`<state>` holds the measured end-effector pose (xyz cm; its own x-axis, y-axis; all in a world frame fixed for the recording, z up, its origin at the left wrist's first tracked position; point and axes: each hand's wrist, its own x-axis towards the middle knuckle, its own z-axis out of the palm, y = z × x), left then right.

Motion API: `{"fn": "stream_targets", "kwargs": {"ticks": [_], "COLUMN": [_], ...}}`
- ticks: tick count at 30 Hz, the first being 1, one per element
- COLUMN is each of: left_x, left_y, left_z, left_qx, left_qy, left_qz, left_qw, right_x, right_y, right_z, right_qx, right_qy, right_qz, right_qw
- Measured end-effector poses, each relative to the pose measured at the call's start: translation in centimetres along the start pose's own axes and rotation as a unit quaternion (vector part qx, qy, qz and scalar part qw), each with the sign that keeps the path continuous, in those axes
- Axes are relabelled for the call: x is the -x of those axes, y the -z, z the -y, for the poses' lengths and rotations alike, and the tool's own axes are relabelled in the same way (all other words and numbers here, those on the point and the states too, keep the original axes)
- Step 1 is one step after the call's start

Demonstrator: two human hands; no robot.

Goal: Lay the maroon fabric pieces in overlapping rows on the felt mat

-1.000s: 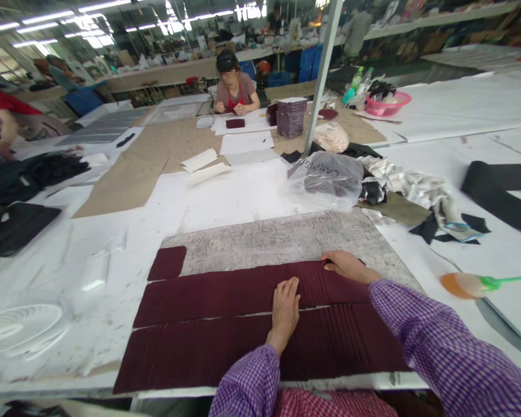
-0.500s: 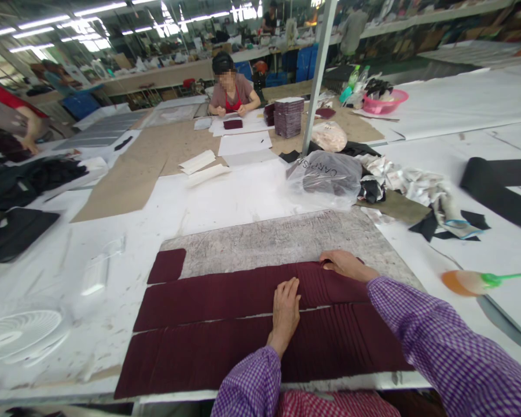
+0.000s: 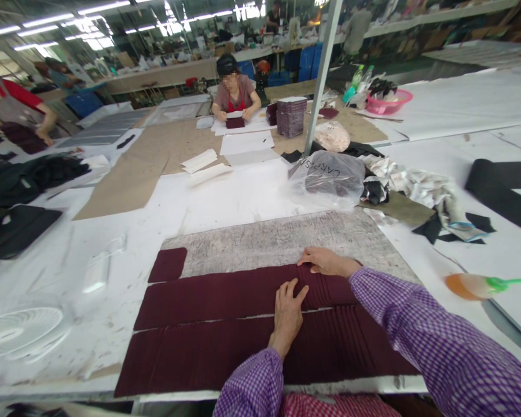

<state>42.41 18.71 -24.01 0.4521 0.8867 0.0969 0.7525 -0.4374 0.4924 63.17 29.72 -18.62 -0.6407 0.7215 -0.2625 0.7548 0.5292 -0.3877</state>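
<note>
Two long rows of overlapping maroon fabric pieces (image 3: 208, 298) lie side by side on a mottled grey board (image 3: 243, 243). My left hand (image 3: 287, 313) rests palm down on the upper row, fingers stretched and thumb apart, across the gap between the rows. Just beyond it, my right hand (image 3: 325, 262) touches the far edge of the upper row, its fingers spread along that edge. To their right the pieces lie fanned in narrow steps. A single maroon piece (image 3: 168, 264) with rounded corners sits at the board's left end.
A glue bottle (image 3: 466, 286) with a green nozzle lies at right. A clear plastic bag (image 3: 327, 178) and fabric scraps lie beyond the board, near a metal post (image 3: 322, 75). A white fan (image 3: 21, 333) is at left. Across the table a person (image 3: 235, 95) handles maroon pieces.
My right hand has moved left along the far edge of the upper row, closer to my left hand. The left hand's thumb has spread outward.
</note>
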Motion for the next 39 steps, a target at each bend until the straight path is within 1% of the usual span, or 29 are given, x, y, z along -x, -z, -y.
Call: {"fn": "stream_targets", "kwargs": {"ticks": [3,7,10,12,14,18,22,29,39], "left_x": [-0.1,-0.1,-0.2,-0.2,-0.2,-0.2,-0.2,-0.2,-0.2], "left_y": [0.0,0.0,0.0,0.1,0.1,0.2,0.1,-0.5,-0.6], "left_z": [0.0,0.0,-0.1,-0.1,-0.1,-0.1,0.1,0.5,0.7], "left_qx": [-0.006,-0.009,-0.009,-0.007,-0.004,0.004,0.017,0.041,0.053], "left_qy": [0.001,0.003,0.005,0.006,0.006,0.007,0.008,0.015,0.003], "left_qz": [0.002,0.006,0.008,0.010,0.011,0.011,0.004,-0.012,-0.018], "left_qw": [1.000,1.000,1.000,1.000,1.000,1.000,1.000,0.999,0.998], "right_x": [-2.1,-4.0,-4.7,-4.6,-3.9,-1.5,0.1,-0.1,-0.3], "right_y": [0.3,0.5,0.6,0.9,1.2,2.0,1.8,0.8,0.6], "right_z": [0.4,0.6,0.5,0.3,-0.1,-1.1,-1.7,-1.7,-1.4], "right_qx": [0.017,0.041,0.055,0.062,0.065,0.055,0.036,0.019,0.035], "right_qy": [0.025,0.021,0.006,-0.004,-0.014,-0.046,-0.081,-0.111,-0.128], "right_qz": [0.049,0.106,0.138,0.149,0.154,0.156,0.150,0.143,0.143], "right_qw": [0.998,0.993,0.989,0.987,0.986,0.985,0.985,0.983,0.981]}}
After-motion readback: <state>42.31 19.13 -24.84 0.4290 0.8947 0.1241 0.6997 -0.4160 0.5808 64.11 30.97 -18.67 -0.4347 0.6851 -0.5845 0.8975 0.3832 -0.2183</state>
